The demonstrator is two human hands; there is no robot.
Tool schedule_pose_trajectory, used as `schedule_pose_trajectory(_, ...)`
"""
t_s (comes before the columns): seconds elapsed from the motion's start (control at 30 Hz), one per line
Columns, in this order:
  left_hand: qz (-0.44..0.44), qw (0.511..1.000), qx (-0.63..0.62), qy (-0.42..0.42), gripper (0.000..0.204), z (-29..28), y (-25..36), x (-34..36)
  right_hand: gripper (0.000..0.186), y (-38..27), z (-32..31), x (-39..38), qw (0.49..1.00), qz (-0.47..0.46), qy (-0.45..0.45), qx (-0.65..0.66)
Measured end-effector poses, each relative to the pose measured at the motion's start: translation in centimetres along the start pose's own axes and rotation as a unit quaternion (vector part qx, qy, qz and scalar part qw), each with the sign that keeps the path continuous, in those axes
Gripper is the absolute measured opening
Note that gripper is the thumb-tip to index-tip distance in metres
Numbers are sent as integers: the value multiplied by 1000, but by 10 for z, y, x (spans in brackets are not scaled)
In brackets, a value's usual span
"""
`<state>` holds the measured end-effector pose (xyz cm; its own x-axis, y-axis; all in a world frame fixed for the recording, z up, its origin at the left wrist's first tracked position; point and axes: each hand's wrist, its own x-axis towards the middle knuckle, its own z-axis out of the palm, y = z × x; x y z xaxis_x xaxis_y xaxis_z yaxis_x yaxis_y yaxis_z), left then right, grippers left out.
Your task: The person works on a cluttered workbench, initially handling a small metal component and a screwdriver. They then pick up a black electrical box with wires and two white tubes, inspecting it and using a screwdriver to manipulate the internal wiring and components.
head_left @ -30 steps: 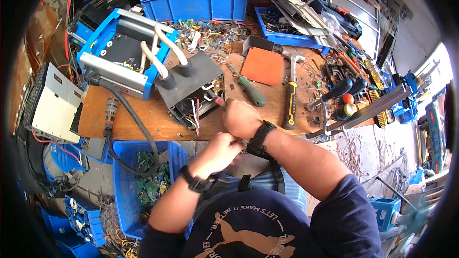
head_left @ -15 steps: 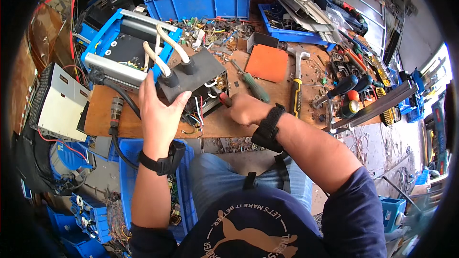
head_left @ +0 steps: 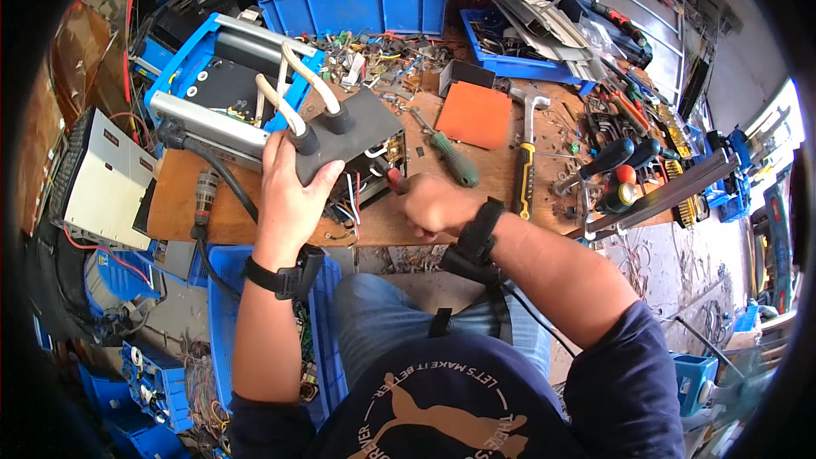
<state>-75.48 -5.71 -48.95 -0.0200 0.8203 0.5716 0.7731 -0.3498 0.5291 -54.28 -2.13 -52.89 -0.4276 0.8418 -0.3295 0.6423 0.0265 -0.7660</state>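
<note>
My left hand [head_left: 293, 189] grips the near left side of a dark grey box [head_left: 361, 129], thumb at its front edge. Two thick cream cables [head_left: 313, 83] rise from black collars on its top. The box's right side is open, showing metal parts inside, with loose white, red and blue wires [head_left: 351, 202] hanging at the front. In my right hand [head_left: 438, 204], closed, is a red-handled tool [head_left: 396, 178] pointing at that open side; its working end is hidden. A green-handled screwdriver [head_left: 455, 160] lies just beyond this hand.
Behind the box sits a blue-and-silver frame [head_left: 204, 132]. A hammer [head_left: 525, 157] and an orange square plate [head_left: 476, 114] lie to the right, before crowded hand tools [head_left: 633, 153]. Small scraps and a blue crate [head_left: 357, 4] are at the back; a blue bin [head_left: 223, 323] stands below the bench edge.
My right hand and the red-handled tool have shifted slightly down and to the left. My left hand stays on the box. A black cable now shows beneath my right wrist.
</note>
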Motion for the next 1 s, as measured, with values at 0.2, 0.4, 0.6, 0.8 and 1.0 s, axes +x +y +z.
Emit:
schedule_pose_trajectory(0.2, -6, 999, 25, 24, 63, 8, 12, -4, 26, -22, 17, -22, 955, 51, 201, -211)
schedule_pose_trajectory(0.4, -4, 1000, 27, 6, 58, 4, 11, 1, 26, -24, 15, -28, 953, 32, 211, -214)
schedule_pose_trajectory(0.6, -3, 1000, 13, -10, 59, 1, 11, 2, 29, -18, 5, -30, 970, 60, 133, -193)
schedule_pose_trajectory(0.8, 1, 1000, 10, 0, 58, 4, 10, 1, 34, -2, -3, -40, 985, 14, 102, -141)
schedule_pose_trajectory(1.0, -11, 1000, 7, -18, 57, 1, 11, 3, 39, 13, -26, -68, 995, 21, 14, -96)
